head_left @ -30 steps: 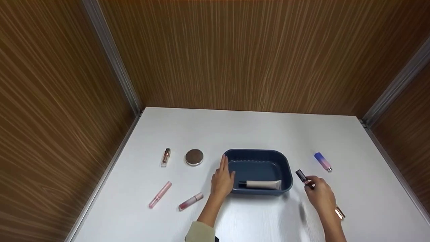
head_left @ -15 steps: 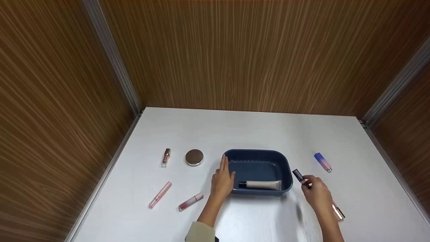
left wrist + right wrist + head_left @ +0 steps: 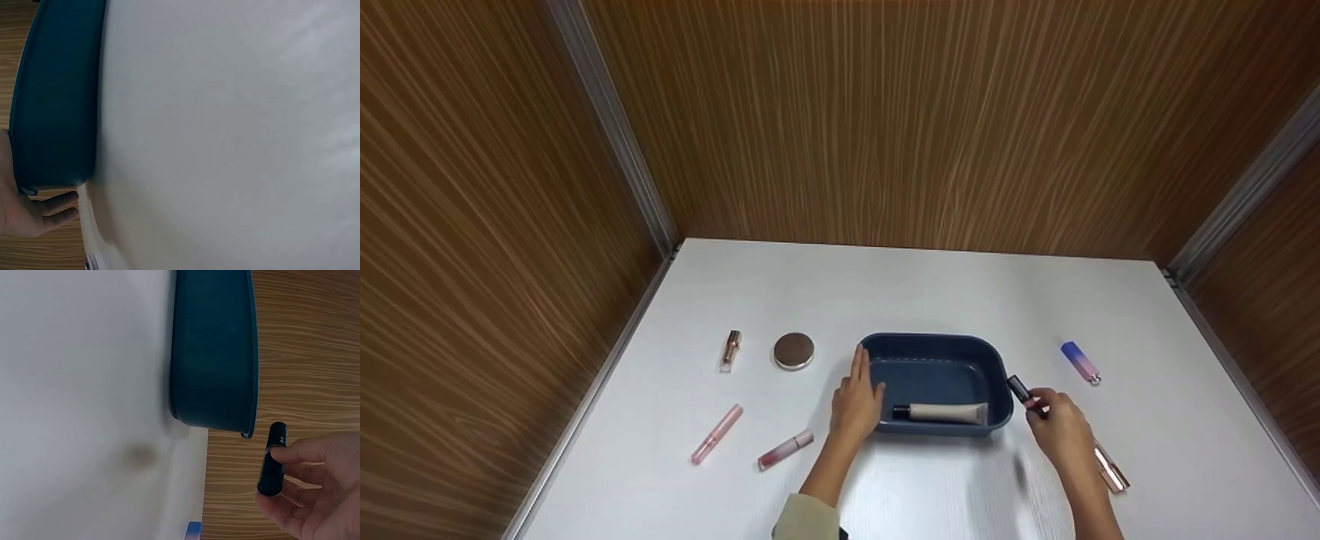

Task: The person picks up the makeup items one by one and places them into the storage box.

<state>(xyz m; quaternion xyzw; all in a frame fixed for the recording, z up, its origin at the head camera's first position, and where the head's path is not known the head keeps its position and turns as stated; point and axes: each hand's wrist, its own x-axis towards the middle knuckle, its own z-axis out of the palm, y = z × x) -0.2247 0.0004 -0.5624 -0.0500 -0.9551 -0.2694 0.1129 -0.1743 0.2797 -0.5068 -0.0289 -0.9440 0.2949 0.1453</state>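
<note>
In the head view my left hand (image 3: 855, 403) rests against the left end of a dark blue bin (image 3: 934, 429), its fingers fairly straight along that side and the thumb near the rim. The left wrist view shows two fingers (image 3: 61, 218) extended beside the end wall. My right hand (image 3: 1061, 429) pinches a black lipstick tube (image 3: 274, 458) between thumb and fingers, lifted above the table just off the bin's right rim. The lipstick tilts, its dark end toward the bin. Inside the bin, along the near wall, lies a pale squeeze tube (image 3: 946, 412) with a black cap.
Left of the bin lie a round brown compact (image 3: 793, 351), a small lipstick (image 3: 730, 351), a pink slim tube (image 3: 717, 434) and a lip gloss (image 3: 786, 450). On the right are a blue-pink lipstick (image 3: 1081, 363) and a gold tube (image 3: 1111, 469), partly behind the right forearm. Wood-grain panels enclose the table.
My right hand has moved slightly left with the lipstick, bringing it up to the bin's right rim. More of the gold tube shows. The left hand and bin have stayed put.
</note>
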